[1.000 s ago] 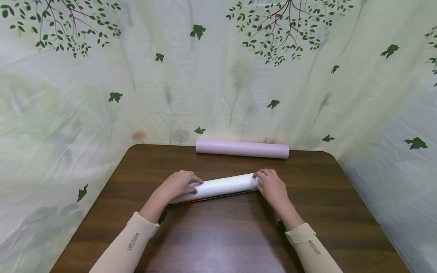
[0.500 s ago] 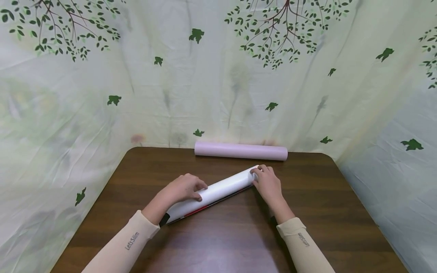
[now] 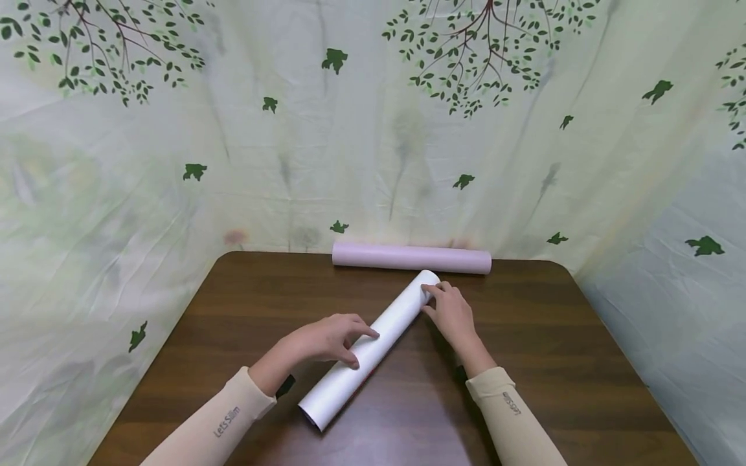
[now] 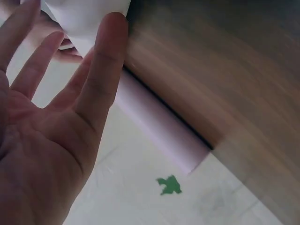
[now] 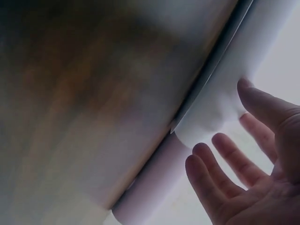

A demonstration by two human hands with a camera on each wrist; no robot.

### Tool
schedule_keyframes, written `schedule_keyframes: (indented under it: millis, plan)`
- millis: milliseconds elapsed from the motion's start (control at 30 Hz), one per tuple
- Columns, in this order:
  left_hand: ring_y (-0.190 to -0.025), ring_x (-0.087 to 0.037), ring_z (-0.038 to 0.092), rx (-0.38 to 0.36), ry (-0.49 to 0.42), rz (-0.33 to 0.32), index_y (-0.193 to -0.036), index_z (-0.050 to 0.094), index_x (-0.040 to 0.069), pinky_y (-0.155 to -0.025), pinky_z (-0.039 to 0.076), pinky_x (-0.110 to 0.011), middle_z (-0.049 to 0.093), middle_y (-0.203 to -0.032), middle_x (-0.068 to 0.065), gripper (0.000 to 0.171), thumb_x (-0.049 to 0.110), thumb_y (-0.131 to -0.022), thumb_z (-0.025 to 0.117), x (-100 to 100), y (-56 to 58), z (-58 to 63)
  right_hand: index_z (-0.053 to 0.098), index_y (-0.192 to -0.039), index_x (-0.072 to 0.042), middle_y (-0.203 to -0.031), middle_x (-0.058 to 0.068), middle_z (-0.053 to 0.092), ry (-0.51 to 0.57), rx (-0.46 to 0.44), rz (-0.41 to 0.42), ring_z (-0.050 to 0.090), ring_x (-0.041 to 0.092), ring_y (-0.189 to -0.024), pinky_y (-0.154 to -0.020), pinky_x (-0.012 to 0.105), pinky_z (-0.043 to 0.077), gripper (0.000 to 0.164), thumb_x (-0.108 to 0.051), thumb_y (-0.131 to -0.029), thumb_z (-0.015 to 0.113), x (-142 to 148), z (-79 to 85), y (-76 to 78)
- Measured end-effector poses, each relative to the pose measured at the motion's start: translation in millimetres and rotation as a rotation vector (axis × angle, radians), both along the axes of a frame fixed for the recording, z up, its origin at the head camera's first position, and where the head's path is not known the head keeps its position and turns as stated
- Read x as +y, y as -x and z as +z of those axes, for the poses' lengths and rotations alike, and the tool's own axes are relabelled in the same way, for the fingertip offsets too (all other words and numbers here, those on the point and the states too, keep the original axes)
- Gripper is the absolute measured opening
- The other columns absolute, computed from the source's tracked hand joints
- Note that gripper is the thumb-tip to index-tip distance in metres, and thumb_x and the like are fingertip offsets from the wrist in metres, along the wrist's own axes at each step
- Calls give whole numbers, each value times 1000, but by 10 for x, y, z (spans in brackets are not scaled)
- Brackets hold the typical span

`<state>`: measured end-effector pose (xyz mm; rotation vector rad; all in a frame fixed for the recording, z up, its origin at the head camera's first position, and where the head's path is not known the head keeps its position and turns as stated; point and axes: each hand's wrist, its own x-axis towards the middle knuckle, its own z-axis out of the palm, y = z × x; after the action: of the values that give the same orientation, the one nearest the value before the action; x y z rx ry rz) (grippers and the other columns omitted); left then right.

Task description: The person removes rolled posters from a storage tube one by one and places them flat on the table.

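Note:
A long white roll (image 3: 387,327), like rolled paper, lies slantwise on the brown table between both hands in the head view. Its near end points to the lower left, where the dark hollow of the tube shows. My left hand (image 3: 332,338) touches its left side midway along with thumb and fingertips. At the far end, my right hand (image 3: 451,315) touches the right side, thumb and index tip on the white surface. The left wrist view shows outstretched left fingers (image 4: 110,51); in the right wrist view the right fingers (image 5: 215,180) are spread and gently bent beside the roll.
A lilac roll (image 3: 410,257) lies along the back edge of the table (image 3: 233,310), just beyond the white roll's far end. Behind the table hangs a pale curtain (image 3: 373,149) printed with leaves and branches.
The white roll has turned from nearly crosswise to a steep slant. Its left end swung toward the front, its right end toward the back. The left hand moved rightward, the right hand slightly left.

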<state>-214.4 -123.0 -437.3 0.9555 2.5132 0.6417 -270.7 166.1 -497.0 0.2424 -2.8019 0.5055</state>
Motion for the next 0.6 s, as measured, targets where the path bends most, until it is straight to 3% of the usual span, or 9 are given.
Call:
schedule_keyframes:
  millis: [133, 267, 467, 533, 600]
  plan:
    - [-73, -4, 58, 23, -9, -31, -139, 59, 18, -72, 49, -22, 51, -138, -5, 71, 22, -75, 88, 103, -24, -32, 70, -123, -25, -121, 8, 66, 47, -20, 11, 63, 29, -105, -76, 47, 54, 44, -30, -81, 83, -6, 16, -8]
    - [-92, -13, 59, 36, 0, -46, -147, 50, 18, -84, 48, -27, 44, -146, -10, 82, 28, -75, 88, 206, -62, -60, 71, -118, -22, -112, 5, 68, 124, -74, 39, 65, 24, -96, -77, 44, 52, 39, -33, -83, 81, -28, 5, -33]
    - [-129, -26, 47, -35, -60, -28, -156, 34, 23, -101, 44, -40, 25, -160, -17, 98, 31, -75, 88, 330, -109, -108, 71, -118, -20, -107, 5, 70, 149, -167, 84, 66, 25, -95, -80, 44, 53, 38, -36, -85, 79, -80, -23, -86]
    - [-134, -27, 44, -54, -74, -15, -157, 31, 25, -103, 43, -40, 18, -163, -18, 101, 32, -74, 88, 358, -120, -126, 71, -118, -20, -109, 6, 70, 136, -198, 94, 66, 26, -96, -82, 45, 53, 37, -35, -86, 78, -96, -27, -100]
    - [-125, -26, 52, -96, -99, 3, -158, 29, 27, -98, 46, -36, 12, -164, -19, 102, 31, -74, 89, 380, -134, -149, 71, -118, -21, -110, 5, 71, 125, -225, 101, 66, 25, -96, -82, 44, 53, 34, -34, -87, 77, -106, -29, -116]
